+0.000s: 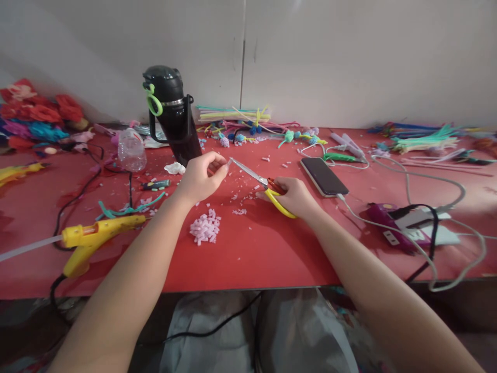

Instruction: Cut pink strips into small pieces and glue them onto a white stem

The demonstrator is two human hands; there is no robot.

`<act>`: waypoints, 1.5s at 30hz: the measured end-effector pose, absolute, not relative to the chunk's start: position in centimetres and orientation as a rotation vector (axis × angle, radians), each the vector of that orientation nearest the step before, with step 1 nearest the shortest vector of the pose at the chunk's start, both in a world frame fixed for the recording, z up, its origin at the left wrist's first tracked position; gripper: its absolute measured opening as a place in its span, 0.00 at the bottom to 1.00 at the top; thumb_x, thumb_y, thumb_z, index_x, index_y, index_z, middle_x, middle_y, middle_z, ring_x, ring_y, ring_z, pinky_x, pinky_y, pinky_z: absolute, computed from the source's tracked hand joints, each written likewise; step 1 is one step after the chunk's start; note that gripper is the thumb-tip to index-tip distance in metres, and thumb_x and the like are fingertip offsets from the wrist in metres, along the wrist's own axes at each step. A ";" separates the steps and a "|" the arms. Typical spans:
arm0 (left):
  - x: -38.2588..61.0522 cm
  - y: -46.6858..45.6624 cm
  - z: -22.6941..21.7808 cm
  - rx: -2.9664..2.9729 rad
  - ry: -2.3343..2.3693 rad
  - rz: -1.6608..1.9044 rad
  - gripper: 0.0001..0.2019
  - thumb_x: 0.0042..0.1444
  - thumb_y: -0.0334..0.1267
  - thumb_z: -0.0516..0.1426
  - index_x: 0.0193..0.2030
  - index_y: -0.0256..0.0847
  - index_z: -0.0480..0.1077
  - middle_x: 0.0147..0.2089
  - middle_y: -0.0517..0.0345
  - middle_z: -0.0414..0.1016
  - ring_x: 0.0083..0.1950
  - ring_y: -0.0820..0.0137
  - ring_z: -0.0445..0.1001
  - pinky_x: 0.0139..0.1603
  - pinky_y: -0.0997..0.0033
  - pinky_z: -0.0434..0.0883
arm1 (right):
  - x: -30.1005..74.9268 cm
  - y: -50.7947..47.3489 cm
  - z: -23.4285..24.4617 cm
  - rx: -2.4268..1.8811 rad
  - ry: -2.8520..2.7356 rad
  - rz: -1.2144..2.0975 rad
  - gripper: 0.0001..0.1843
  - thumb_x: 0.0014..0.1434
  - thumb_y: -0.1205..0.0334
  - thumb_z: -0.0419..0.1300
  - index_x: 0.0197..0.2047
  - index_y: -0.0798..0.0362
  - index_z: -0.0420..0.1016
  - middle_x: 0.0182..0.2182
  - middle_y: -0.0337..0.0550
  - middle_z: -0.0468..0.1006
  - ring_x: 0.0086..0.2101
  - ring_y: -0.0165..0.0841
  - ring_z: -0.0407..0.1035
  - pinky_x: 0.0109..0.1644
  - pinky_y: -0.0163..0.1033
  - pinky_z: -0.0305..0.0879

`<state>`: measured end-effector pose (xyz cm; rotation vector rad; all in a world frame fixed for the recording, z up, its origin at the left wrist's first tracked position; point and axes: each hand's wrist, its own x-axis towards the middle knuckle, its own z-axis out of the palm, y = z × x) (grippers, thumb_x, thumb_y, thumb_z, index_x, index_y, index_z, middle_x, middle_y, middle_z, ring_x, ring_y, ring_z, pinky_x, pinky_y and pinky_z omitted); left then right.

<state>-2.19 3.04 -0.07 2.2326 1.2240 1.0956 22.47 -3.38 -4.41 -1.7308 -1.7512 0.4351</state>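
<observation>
My right hand [293,197] grips a pair of scissors [280,203] with yellow and red handles. The blades point up and left, and their tips reach the fingertips of my left hand [204,176]. Thumb and fingers of that left hand are pinched together; what lies between them is too small to make out. Below it on the red table [248,264] is a pile of short pale pink pieces [205,227]. More small pink scraps [239,211] are scattered under the scissors.
At left lies a yellow glue gun [103,233] with a cord. A black bottle [173,114] stands behind my left hand, near a clear plastic cup [132,150]. To the right are a phone [324,176], cables and a purple power strip [399,228]. Pipe cleaners [425,140] lie along the back.
</observation>
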 end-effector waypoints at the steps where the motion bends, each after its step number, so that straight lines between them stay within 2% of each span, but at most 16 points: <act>1: -2.2 3.0 -0.1 2.230 1.225 1.088 0.10 0.56 0.42 0.58 0.39 0.38 0.74 0.37 0.53 0.79 0.33 0.71 0.72 0.37 0.70 0.72 | 22.5 -3.3 -4.5 -1.732 -1.753 0.430 0.34 0.45 0.29 0.65 0.23 0.50 0.56 0.20 0.33 0.54 0.25 0.27 0.46 0.28 0.37 0.42; 12: -2.1 3.3 -0.4 2.240 1.190 1.070 0.09 0.59 0.40 0.57 0.41 0.38 0.73 0.38 0.53 0.79 0.35 0.70 0.74 0.38 0.69 0.72 | 22.5 -3.3 -4.5 -1.729 -1.746 0.434 0.34 0.44 0.29 0.65 0.23 0.50 0.57 0.20 0.33 0.55 0.25 0.27 0.46 0.28 0.37 0.41; 25: -2.7 3.9 -0.3 2.316 1.181 1.101 0.09 0.61 0.42 0.56 0.36 0.39 0.71 0.33 0.56 0.77 0.32 0.71 0.71 0.37 0.70 0.69 | 22.9 -3.4 -4.1 -1.759 -1.678 0.390 0.34 0.47 0.33 0.66 0.23 0.49 0.51 0.21 0.31 0.50 0.25 0.27 0.45 0.28 0.37 0.42; 33: -3.4 4.1 0.0 2.445 1.179 0.976 0.07 0.61 0.39 0.56 0.35 0.40 0.73 0.31 0.56 0.76 0.32 0.70 0.69 0.39 0.69 0.68 | 24.6 -3.0 -4.7 -1.756 -1.790 0.471 0.33 0.44 0.31 0.67 0.23 0.50 0.57 0.20 0.33 0.55 0.25 0.28 0.49 0.29 0.37 0.44; 40: -3.5 4.2 -0.2 2.476 1.131 0.886 0.05 0.59 0.34 0.57 0.35 0.41 0.73 0.32 0.58 0.76 0.32 0.71 0.69 0.37 0.70 0.66 | 24.5 -3.0 -4.3 -1.814 -1.880 0.422 0.35 0.43 0.29 0.66 0.22 0.50 0.57 0.20 0.34 0.57 0.25 0.28 0.49 0.28 0.38 0.44; 45: -3.5 4.2 -0.2 2.468 1.110 0.870 0.04 0.59 0.34 0.57 0.35 0.41 0.73 0.32 0.59 0.76 0.32 0.72 0.70 0.37 0.71 0.66 | 24.5 -3.0 -4.2 -1.828 -1.904 0.436 0.35 0.42 0.27 0.65 0.23 0.50 0.58 0.20 0.34 0.58 0.25 0.28 0.50 0.28 0.38 0.45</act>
